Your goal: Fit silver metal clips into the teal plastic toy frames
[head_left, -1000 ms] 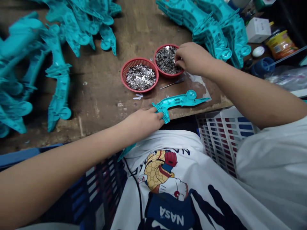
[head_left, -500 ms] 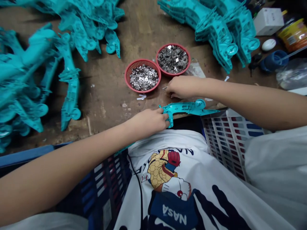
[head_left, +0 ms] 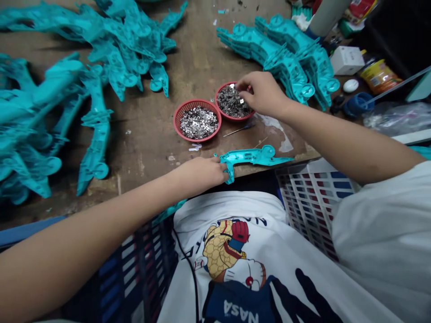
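My left hand (head_left: 207, 172) is closed around the left end of a turquoise plastic part (head_left: 247, 156). This curved, ribbed piece lies along the table's front edge, its pointed end to the right. My right hand (head_left: 261, 92) is over the right red basket (head_left: 235, 119), fingers curved, with a gap between thumb and forefinger. Small dark and shiny metal clips (head_left: 229, 102) fill that basket. Beside it, the left red basket (head_left: 175, 123) holds brighter metal clips (head_left: 199, 123). A thin screwdriver (head_left: 237, 130) rests on the table just below the right basket.
Heaps of turquoise parts (head_left: 96, 89) cover the table's left side. Stacked turquoise parts (head_left: 279, 58) lie at the back right, near a white box (head_left: 347, 60) and a blue cup (head_left: 358, 105). Plastic crates (head_left: 311, 193) flank my lap below the table edge.
My right hand has moved from the table beside the screwdriver up over the right basket. The screwdriver now lies uncovered. My left hand stays on the turquoise part; the view has shifted slightly.
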Available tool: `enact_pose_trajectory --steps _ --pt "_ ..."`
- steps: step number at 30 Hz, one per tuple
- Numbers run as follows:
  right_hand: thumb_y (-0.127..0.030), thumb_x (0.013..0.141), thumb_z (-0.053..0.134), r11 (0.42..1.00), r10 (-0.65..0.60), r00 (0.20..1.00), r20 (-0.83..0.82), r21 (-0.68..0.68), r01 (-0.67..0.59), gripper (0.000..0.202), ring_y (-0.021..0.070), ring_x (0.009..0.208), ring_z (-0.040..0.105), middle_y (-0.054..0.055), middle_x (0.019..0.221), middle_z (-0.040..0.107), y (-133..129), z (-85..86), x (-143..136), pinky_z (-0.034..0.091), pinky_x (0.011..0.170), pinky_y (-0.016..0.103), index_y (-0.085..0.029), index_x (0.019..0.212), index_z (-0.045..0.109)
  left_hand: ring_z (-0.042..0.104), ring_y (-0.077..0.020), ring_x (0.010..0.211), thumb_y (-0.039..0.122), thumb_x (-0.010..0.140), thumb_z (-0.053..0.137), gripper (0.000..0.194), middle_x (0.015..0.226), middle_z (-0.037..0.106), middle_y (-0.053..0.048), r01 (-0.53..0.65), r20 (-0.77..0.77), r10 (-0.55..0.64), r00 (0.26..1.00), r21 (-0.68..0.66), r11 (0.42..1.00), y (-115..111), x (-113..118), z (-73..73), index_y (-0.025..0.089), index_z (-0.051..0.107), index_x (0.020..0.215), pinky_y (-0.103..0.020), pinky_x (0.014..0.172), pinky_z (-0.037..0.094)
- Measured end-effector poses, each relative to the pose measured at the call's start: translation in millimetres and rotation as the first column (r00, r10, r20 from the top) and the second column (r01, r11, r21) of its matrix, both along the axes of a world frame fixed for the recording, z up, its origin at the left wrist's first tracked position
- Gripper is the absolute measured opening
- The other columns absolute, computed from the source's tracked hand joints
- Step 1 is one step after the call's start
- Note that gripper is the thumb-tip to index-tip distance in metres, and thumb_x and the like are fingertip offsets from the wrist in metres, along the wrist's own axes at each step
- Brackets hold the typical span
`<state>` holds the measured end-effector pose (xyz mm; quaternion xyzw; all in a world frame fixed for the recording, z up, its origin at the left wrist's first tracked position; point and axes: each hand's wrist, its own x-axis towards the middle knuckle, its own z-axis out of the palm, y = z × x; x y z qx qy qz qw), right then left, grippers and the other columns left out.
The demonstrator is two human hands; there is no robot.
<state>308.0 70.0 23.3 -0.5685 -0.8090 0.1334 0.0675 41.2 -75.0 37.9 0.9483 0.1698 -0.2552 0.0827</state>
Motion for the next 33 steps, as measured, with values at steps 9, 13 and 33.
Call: enact_pose_trajectory --steps 9,13,33 --pt "-0.043 0.12 0.062 0.998 0.056 0.988 0.142 -0.036 -0.051 0.054 0.042 0.149 0.08 0.019 0.156 0.089 26 -28.5 22 0.062 0.136 0.055 -0.024 0.157 0.097 0.087 -0.0309 0.121 0.002 0.121 0.067 0.031 0.125 0.093 -0.014 -0.042 -0.01 0.043 0.999 0.076 0.996 24 -9 -2.0 0.018 0.093 0.131 -0.035 0.09 0.063" --pt "-0.05 0.124 0.059 0.999 0.05 0.992 0.119 0.0 -0.051 0.057 0.0431 0.154 0.077 0.019 0.158 0.088 23 -28.0 22 0.06 0.139 0.056 -0.027 0.163 0.094 0.088 -0.0296 0.112 0.002 0.121 0.067 0.032 0.121 0.093 -0.015 -0.076 0.003 0.076 0.997 0.097 0.992 25 -8 0.7 0.018 0.093 0.131 -0.034 0.088 0.063" --pt "-0.042 0.121 0.057 1.0 0.025 0.998 0.058 0.014 -0.026 0.054 0.0441 0.155 0.072 0.022 0.163 0.086 19 -34.9 14 0.055 0.14 0.06 -0.018 0.154 0.092 0.09 -0.0311 0.106 0.014 0.118 0.078 0.023 0.116 0.094 -0.013 -0.16 -0.038 0.162 0.986 0.059 0.985 28 -17 9.6 0.022 0.095 0.131 -0.034 0.083 0.06"
